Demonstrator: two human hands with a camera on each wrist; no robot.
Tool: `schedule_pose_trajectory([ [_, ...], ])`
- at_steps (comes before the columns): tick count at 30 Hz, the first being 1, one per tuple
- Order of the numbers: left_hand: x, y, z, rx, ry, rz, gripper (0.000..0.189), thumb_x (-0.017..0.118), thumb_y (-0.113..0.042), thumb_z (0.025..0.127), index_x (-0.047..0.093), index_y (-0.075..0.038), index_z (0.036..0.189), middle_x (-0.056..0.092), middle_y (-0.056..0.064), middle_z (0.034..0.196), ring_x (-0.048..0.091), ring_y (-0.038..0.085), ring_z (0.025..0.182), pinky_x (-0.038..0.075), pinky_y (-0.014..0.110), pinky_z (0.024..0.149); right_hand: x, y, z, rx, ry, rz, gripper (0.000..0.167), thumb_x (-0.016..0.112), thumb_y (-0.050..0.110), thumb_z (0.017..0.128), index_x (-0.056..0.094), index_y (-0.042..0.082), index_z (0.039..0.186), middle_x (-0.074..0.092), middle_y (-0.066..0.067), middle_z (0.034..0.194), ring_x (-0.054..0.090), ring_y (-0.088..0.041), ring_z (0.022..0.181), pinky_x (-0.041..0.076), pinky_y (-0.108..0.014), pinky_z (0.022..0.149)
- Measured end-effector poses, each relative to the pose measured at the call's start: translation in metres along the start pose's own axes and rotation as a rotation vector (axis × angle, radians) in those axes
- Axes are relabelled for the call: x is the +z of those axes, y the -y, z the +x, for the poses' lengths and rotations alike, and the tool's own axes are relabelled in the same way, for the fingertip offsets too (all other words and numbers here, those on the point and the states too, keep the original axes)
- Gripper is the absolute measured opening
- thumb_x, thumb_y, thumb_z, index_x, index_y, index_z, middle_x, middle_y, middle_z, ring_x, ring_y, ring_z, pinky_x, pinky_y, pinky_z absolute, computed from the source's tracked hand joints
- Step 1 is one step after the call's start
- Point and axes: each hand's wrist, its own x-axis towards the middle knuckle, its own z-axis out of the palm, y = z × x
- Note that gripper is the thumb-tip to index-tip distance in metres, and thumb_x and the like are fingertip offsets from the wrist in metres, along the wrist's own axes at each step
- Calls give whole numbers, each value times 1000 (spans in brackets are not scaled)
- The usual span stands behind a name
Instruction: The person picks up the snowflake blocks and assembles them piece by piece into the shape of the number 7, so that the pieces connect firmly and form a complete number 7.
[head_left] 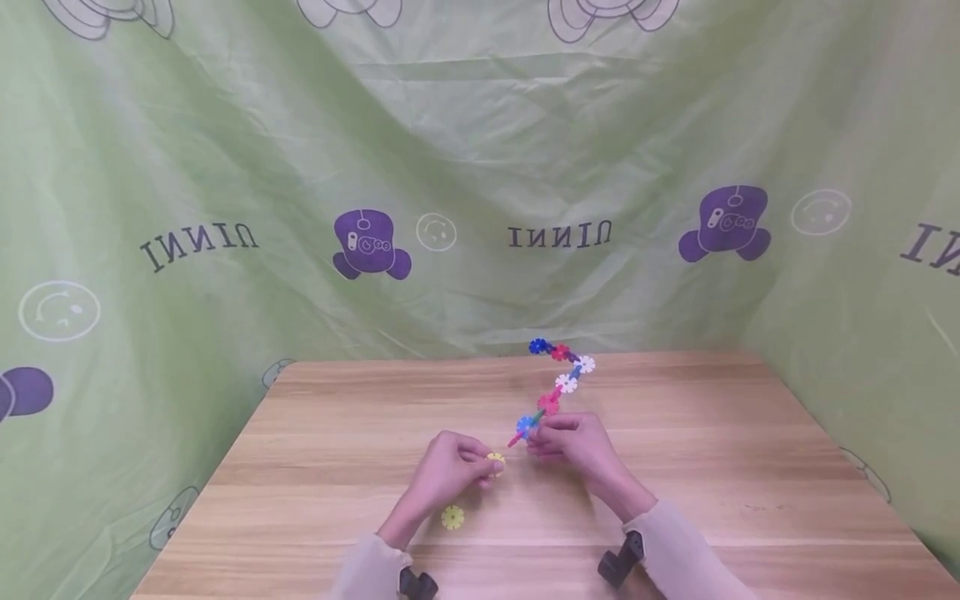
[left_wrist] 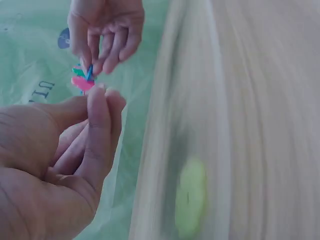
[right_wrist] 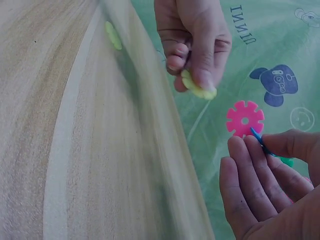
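Note:
Between thumb and fingers, my left hand (head_left: 452,468) pinches a yellow snowflake disc (right_wrist: 199,86), a notched flat piece. My right hand (head_left: 577,444) pinches a blue snowflake disc (head_left: 526,427) near the close end of a chain of linked discs. A pink disc (right_wrist: 245,120) is slotted edge-on into that blue one and points toward the left hand. Beyond the right hand the chain bends away through pink, white (head_left: 566,383), red and dark blue (head_left: 537,346) discs. The left hand's yellow disc is a short gap apart from the pink end.
A second yellow disc (head_left: 452,517) lies on the wooden table (head_left: 337,417), close to my left wrist. Green printed cloth (head_left: 480,150) hangs behind the table and along its sides. Dark wrist camera mounts (head_left: 621,563) sit under both forearms.

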Motion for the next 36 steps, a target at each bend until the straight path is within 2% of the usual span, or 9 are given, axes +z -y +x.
schedule_pose_trajectory([
  [4, 6, -5, 5, 18, 8, -59, 17, 78, -11, 93, 80, 0, 105, 82, 16, 94, 81, 29, 83, 67, 35, 79, -1, 2, 0, -5, -1, -9, 25, 70, 2, 97, 73, -7, 119, 80, -22, 107, 81, -29, 94, 66, -43, 90],
  [9, 10, -9, 6, 21, 12, -73, 21, 72, -8, 98, 77, 3, 116, 81, 18, 104, 81, 31, 90, 66, 34, 86, -3, 6, 1, -14, -11, -18, 24, 71, 1, 96, 74, -7, 118, 80, -22, 107, 81, -29, 95, 67, -39, 86],
  [16, 13, -12, 6, -5, 26, -128, 23, 71, -8, 98, 76, 5, 117, 81, 20, 102, 81, 34, 91, 66, 38, 88, -5, 8, 1, -10, -9, -17, 24, 70, 1, 97, 73, -8, 119, 80, -22, 106, 81, -29, 94, 67, -39, 86],
  [24, 15, -8, 7, -37, -10, -205, 23, 71, -5, 98, 74, 8, 117, 80, 20, 103, 79, 18, 84, 66, 34, 86, -5, 6, 1, -7, -16, -5, 22, 69, 1, 97, 74, -9, 116, 81, -21, 101, 81, -27, 90, 67, -42, 87],
  [28, 16, -6, 7, -42, -11, -213, 23, 72, -6, 98, 74, 7, 117, 81, 20, 101, 79, 18, 83, 66, 35, 86, -5, 5, 1, -12, -3, -19, 22, 69, -1, 96, 74, -9, 116, 81, -20, 100, 81, -27, 89, 65, -47, 90],
  [36, 18, -6, 7, -42, -3, -244, 30, 71, -9, 100, 71, 9, 123, 80, 21, 107, 80, 16, 85, 66, 31, 86, -7, 6, 2, -8, -10, -7, 22, 68, -1, 96, 73, -10, 116, 81, -19, 101, 81, -27, 88, 66, -47, 89],
])
